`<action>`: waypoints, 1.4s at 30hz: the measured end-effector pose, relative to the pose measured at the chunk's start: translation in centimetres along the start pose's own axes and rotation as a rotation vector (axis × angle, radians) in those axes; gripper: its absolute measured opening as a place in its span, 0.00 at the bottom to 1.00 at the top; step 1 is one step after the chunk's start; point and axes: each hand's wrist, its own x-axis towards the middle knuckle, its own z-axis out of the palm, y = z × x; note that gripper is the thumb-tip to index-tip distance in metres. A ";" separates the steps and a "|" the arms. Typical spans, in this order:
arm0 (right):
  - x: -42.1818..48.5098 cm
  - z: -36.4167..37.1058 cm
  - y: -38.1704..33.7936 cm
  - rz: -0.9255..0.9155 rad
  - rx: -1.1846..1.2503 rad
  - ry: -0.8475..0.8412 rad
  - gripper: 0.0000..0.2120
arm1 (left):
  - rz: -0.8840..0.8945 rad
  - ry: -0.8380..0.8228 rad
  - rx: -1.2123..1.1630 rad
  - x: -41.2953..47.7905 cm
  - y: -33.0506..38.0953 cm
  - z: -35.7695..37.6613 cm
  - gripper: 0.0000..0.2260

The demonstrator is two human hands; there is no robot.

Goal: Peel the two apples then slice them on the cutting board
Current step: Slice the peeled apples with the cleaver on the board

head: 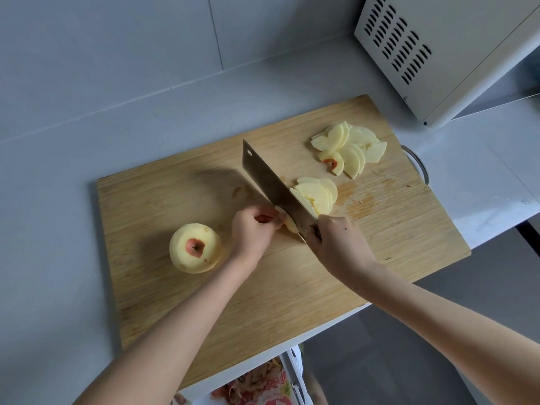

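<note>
now r hand (pixel 336 244) grips cleaver (pixel 274 188) w/ blade down on board (pixel 380 244); l hand (pixel 252 230) pinches apple piece (pixel 287 222). peeled apple (pixel 195 248) left, slices (pixel 347 147) far right.

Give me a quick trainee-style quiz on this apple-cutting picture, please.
1. True or false: the peeled whole apple sits on the cutting board, left of the left hand.
2. The right hand grips: A) a peeler, B) the cleaver, C) a spoon?
3. How many separate heaps of slices lie right of the cleaver?
Key: 1 true. 2 B. 3 two: the far heap and the near heap. The left hand holds the apple piece being cut.
</note>
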 end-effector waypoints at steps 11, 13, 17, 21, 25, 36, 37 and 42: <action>-2.0 -2.8 0.0 -0.043 0.039 0.081 0.17 | 0.003 -0.008 -0.071 -0.2 -0.1 0.1 0.03; -2.0 -2.8 -0.1 -0.039 0.030 0.072 0.18 | 0.012 -0.010 -0.063 -0.3 -0.1 0.1 0.04; -1.9 -2.8 -0.3 -0.028 0.042 0.062 0.19 | 0.034 0.003 -0.070 -0.4 0.0 0.2 0.08; -1.9 -2.6 -0.5 -0.031 0.017 0.052 0.19 | 0.033 -0.002 -0.076 -0.4 0.0 0.2 0.10; -1.9 -2.5 -0.4 -0.033 0.004 0.039 0.19 | 0.042 -0.008 -0.068 -0.5 0.1 0.1 0.09; -1.3 -2.2 -0.4 -0.024 -0.030 -0.010 0.16 | 0.062 -0.006 -0.071 -0.5 0.1 0.1 0.11; -1.2 -2.1 -0.5 -0.024 -0.034 -0.019 0.15 | 0.059 -0.005 -0.066 -0.5 0.1 0.1 0.11; -1.0 -1.6 -0.6 -0.017 -0.060 -0.023 0.16 | 0.053 -0.001 -0.041 -0.3 -0.3 0.1 0.09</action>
